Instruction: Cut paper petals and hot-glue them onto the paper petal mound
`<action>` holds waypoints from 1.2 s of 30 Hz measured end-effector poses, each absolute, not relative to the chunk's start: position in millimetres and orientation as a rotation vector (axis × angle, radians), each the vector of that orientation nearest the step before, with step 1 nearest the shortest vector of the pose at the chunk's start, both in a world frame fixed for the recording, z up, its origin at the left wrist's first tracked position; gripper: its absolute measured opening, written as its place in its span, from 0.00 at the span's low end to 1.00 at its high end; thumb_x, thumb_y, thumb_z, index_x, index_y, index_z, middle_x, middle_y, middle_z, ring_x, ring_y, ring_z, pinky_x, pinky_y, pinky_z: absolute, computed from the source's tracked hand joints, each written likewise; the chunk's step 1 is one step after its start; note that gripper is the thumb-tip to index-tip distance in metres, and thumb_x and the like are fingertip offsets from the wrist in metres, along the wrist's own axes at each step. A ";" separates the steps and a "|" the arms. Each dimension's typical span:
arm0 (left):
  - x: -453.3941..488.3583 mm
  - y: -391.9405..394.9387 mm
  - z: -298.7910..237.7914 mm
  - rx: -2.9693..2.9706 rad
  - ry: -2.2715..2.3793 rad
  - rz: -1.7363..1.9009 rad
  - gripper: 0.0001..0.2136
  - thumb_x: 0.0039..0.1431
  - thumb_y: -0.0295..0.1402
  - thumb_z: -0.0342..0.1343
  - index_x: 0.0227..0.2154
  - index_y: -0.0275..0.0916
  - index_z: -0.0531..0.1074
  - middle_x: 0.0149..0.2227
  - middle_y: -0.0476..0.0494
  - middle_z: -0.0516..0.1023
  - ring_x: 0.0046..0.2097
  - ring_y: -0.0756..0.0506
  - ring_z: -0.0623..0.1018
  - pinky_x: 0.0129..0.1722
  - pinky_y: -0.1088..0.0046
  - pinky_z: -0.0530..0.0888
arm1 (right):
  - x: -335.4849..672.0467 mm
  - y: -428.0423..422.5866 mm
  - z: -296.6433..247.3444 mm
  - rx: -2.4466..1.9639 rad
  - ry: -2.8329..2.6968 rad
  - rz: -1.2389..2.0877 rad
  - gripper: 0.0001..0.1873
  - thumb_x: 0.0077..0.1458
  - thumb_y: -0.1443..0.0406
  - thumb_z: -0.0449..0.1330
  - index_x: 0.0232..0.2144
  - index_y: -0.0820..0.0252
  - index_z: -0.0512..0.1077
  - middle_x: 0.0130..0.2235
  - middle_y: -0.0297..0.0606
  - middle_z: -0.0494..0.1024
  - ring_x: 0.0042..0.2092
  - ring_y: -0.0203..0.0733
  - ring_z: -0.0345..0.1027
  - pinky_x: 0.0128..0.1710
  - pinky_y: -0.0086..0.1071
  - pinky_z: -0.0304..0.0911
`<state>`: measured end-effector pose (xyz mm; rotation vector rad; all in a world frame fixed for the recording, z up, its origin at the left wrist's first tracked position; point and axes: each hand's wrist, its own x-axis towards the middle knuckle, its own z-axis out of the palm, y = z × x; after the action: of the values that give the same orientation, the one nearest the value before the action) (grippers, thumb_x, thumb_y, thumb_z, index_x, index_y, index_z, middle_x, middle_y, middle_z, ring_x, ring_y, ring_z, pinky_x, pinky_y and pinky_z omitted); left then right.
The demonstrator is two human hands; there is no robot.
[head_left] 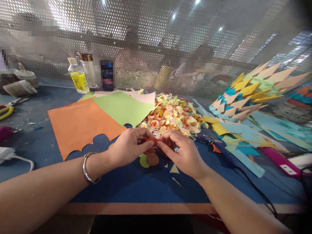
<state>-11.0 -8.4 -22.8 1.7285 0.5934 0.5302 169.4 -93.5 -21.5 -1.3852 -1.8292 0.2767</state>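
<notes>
Above the table's middle, my left hand and my right hand meet, fingertips pinched on one small piece of orange paper. My fingers partly cover it, so its full shape is hidden. Just below lie an orange paper circle and a green paper circle, overlapping, with small pale triangles to their right. Beyond my hands rises a heap of folded paper pieces. An orange sheet with scalloped cut-outs overlaps a green sheet at left.
A dark blue glue gun lies right of my right hand, its cord trailing to the front edge. Further right are a spiky layered paper form, paper strips and a magenta power strip. A bottle and scissors are left.
</notes>
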 end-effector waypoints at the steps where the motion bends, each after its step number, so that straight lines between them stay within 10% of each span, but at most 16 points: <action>1: -11.6 -8.2 -22.5 1.787 0.615 0.524 0.10 0.57 0.38 0.56 0.34 0.36 0.73 0.30 0.44 0.80 0.32 0.49 0.80 0.32 0.74 0.75 | 169.5 -93.5 -21.6 -1.390 -1.829 0.287 0.05 0.60 0.64 0.58 0.32 0.59 0.70 0.27 0.32 0.70 0.28 0.33 0.65 0.25 0.27 0.61; 28: -13.1 -10.7 -7.4 2.202 0.750 0.511 0.05 0.48 0.30 0.55 0.21 0.38 0.66 0.19 0.53 0.67 0.21 0.54 0.64 0.21 0.77 0.60 | 165.1 -94.4 -19.5 -1.447 -1.828 0.318 0.07 0.53 0.67 0.57 0.24 0.58 0.65 0.23 0.28 0.62 0.25 0.32 0.55 0.24 0.28 0.53; 36: -15.7 -3.0 -1.3 2.046 0.620 0.646 0.14 0.54 0.35 0.58 0.42 0.36 0.69 0.39 0.43 0.78 0.35 0.50 0.76 0.31 0.76 0.71 | 171.8 -92.1 -23.1 -1.467 -1.752 0.443 0.05 0.53 0.66 0.57 0.25 0.59 0.66 0.23 0.28 0.63 0.23 0.31 0.55 0.22 0.27 0.52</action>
<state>-15.7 -3.0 -1.3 2.0458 0.6199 0.6464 171.8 -92.1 -23.1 -1.4665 -1.7516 0.4434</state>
